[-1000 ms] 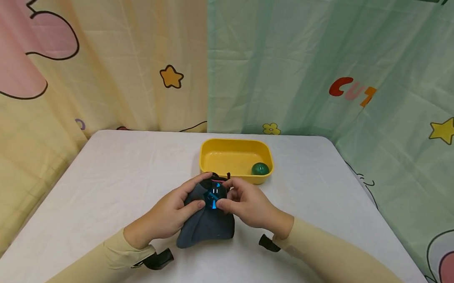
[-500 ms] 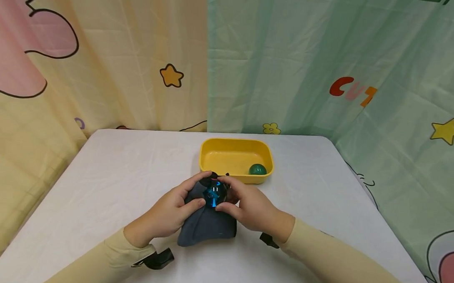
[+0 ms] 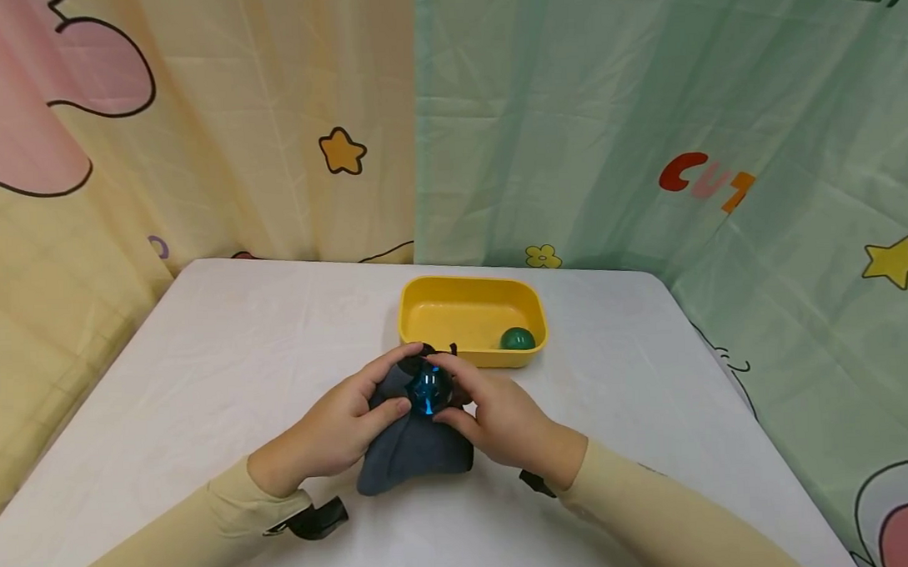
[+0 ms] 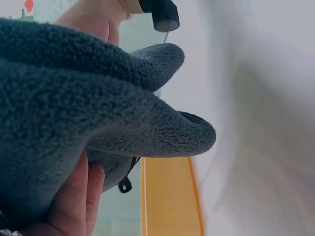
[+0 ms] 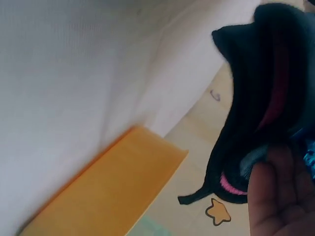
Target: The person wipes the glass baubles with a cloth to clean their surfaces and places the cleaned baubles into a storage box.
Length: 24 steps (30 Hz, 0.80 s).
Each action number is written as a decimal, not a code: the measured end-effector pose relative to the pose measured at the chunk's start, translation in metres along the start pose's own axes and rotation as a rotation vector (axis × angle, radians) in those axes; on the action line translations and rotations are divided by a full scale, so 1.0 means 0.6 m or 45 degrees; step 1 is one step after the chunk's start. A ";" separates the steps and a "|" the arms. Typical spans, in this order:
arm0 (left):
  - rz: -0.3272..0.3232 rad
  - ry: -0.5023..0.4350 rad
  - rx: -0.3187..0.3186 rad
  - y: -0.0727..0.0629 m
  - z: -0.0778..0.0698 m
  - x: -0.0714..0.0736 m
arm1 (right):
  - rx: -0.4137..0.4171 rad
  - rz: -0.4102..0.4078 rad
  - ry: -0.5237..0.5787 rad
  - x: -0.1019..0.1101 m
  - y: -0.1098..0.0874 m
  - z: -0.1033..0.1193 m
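Note:
A shiny, dark blue ball (image 3: 430, 390) rests against a dark grey fleece piece (image 3: 415, 462) in front of the yellow tray. My left hand (image 3: 339, 425) grips the fleece from the left, its fingers partly beneath it and its thumb at the ball. From the right, my right hand (image 3: 503, 411) pinches the ball, index finger over the top and thumb low. In the right wrist view, the fleece (image 5: 275, 88) shows black edging, pink inside and a small tab; only a sliver of the ball (image 5: 310, 158) appears. Grey folds (image 4: 108, 108) cover much of the left wrist view.
Behind the hands stands a yellow tray (image 3: 456, 357) with a green ball (image 3: 517, 339) in its near right corner. A white cloth (image 3: 275, 323) covers the table. Printed curtains (image 3: 539, 130) hang along its back and sides. Both wrists carry small black devices (image 3: 319, 519).
My right index finger has moved up and left over the blue ball, and the ball's reflections have shifted. The green ball has shifted slightly in the tray. My left hand stays nearly still.

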<state>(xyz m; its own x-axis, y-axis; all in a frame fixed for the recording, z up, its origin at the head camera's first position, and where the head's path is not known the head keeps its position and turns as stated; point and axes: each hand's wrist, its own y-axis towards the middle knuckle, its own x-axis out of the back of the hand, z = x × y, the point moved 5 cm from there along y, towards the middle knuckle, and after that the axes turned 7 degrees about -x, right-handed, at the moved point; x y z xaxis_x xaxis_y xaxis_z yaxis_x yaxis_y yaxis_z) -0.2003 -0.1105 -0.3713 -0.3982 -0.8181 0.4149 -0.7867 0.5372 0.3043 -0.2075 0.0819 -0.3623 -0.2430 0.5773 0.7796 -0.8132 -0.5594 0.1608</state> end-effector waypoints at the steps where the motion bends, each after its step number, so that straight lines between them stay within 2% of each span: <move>1: 0.005 -0.021 -0.003 0.000 0.000 -0.001 | -0.033 0.015 0.050 0.000 0.001 -0.003; 5: 0.008 -0.060 -0.003 0.000 -0.001 -0.003 | -0.216 0.069 0.297 -0.003 0.006 -0.018; 7: 0.008 -0.059 0.003 0.000 -0.001 -0.004 | -0.236 0.063 0.347 -0.003 0.006 -0.019; 9: 0.006 -0.052 0.012 0.000 -0.001 -0.003 | -0.177 0.041 0.257 0.000 0.005 -0.014; 13: 0.000 -0.047 0.019 0.002 -0.002 0.000 | 0.000 -0.003 -0.011 0.005 0.002 -0.003; 15: 0.002 -0.083 0.015 0.003 -0.003 0.000 | 0.038 -0.005 -0.054 0.006 0.002 -0.001; 17: 0.009 -0.116 0.011 0.004 -0.004 -0.001 | 0.008 0.010 0.007 0.005 0.003 -0.004; 21: 0.021 -0.145 0.017 0.004 -0.004 -0.004 | -0.173 0.070 0.316 0.000 0.007 -0.016; 22: 0.023 -0.145 0.019 0.004 -0.003 -0.005 | -0.202 0.073 0.359 -0.001 0.007 -0.018; 24: 0.028 -0.139 0.018 0.003 -0.002 -0.006 | -0.199 0.060 0.334 0.000 0.006 -0.017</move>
<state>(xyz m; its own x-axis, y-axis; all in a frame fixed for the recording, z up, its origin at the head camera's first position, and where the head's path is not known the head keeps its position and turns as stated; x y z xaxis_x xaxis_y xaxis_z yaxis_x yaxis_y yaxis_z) -0.1998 -0.1063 -0.3710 -0.4635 -0.8242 0.3254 -0.7837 0.5527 0.2834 -0.2155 0.0858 -0.3681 -0.3943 0.6980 0.5977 -0.8642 -0.5028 0.0171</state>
